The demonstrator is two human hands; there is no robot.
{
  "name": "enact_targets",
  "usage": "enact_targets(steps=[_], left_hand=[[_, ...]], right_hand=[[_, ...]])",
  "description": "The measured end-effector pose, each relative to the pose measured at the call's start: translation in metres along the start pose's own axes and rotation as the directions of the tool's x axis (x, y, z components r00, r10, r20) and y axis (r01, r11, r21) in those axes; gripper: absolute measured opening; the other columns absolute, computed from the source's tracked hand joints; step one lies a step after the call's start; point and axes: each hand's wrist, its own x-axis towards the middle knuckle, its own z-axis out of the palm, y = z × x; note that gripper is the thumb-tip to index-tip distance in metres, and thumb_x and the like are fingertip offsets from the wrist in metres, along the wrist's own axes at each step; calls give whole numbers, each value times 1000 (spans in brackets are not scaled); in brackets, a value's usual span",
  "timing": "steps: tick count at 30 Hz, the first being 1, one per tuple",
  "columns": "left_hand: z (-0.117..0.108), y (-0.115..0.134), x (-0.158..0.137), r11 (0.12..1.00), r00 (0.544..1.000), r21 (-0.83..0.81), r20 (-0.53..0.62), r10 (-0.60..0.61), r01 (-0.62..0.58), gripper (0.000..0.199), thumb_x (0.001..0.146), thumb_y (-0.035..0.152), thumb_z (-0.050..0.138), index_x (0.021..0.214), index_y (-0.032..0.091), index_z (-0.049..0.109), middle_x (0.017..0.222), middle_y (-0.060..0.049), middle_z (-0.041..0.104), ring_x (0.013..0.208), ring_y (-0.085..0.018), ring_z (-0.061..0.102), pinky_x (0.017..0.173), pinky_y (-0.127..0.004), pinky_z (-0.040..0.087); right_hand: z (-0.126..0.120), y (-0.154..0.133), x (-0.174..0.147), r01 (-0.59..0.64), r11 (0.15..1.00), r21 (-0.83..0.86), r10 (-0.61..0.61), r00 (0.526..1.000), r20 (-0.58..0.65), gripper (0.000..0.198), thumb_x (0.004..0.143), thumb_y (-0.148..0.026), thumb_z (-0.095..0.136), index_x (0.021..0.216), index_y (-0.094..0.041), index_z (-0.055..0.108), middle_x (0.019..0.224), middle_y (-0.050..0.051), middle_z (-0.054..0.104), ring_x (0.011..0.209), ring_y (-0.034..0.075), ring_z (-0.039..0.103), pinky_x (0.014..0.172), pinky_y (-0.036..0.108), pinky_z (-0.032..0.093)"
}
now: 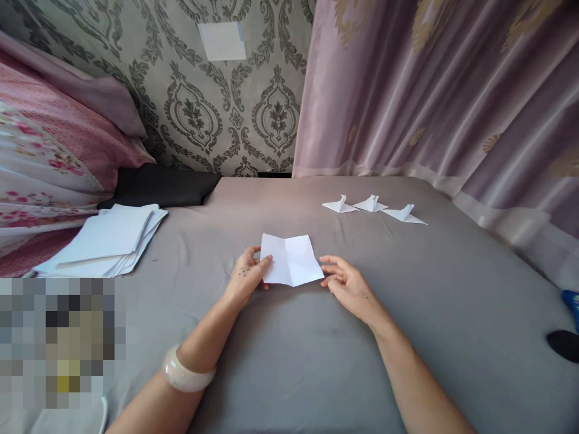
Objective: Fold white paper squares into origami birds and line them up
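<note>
A small white sheet of paper [302, 258] with a crease down its middle is held up in front of me, slightly bent along that fold. My left hand [250, 269] grips its left edge, thumb on top and fingers beneath. At the lower right corner of the sheet is my right hand [344, 282], its fingers apart and curved beside the edge. Whether those fingertips touch the paper I cannot tell. Beyond, to the right, three folded white paper birds [371, 204] stand in a row.
A pile of white paper [111, 235] lies at the left, before a folded black cloth [167, 184]. Grey fabric [289, 374] covers the surface. Pink curtains [407, 90] hang behind it. A black object [564, 345] and a blue one [572, 304] sit at the right edge. The lower left is pixelated.
</note>
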Motion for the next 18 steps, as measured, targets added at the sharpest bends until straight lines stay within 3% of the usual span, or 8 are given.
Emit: enact_targets(steps=[3, 9, 13, 18], left_hand=[[0, 1, -3, 997, 1000, 75, -26, 14, -12, 42, 86, 26, 59, 123, 11, 46, 70, -2, 65, 46, -11, 58, 36, -19, 45], [-2, 2, -10, 984, 999, 173, -17, 51, -47, 44, 90, 24, 52, 130, 10, 38, 65, 1, 65, 37, -9, 54, 39, -20, 46], [0, 6, -14, 992, 1000, 122, -15, 23, -21, 44, 89, 17, 49, 130, 9, 37, 65, 1, 64, 41, -10, 56, 42, -20, 48], [2, 2, -9, 996, 997, 51, 15, -75, 74, 44, 88, 14, 43, 131, 8, 37, 68, -2, 64, 48, -14, 60, 45, -25, 51]], right_hand=[[5, 4, -2, 147, 954, -261, -155, 988, -10, 39, 79, -15, 49, 113, -28, 62, 109, 3, 66, 76, 13, 64, 68, 26, 49], [15, 4, -9, 298, 712, -636, -366, 930, 26, 33, 90, -15, 40, 106, -28, 66, 105, 4, 59, 73, 13, 59, 62, 27, 43], [18, 3, -13, 320, 596, -737, -396, 915, 77, 43, 83, -7, 41, 116, -29, 59, 111, 3, 56, 70, 13, 57, 55, 27, 38], [21, 4, -11, 336, 578, -743, -420, 904, 82, 32, 89, -14, 45, 114, -29, 59, 115, 4, 53, 75, 13, 59, 57, 26, 39]])
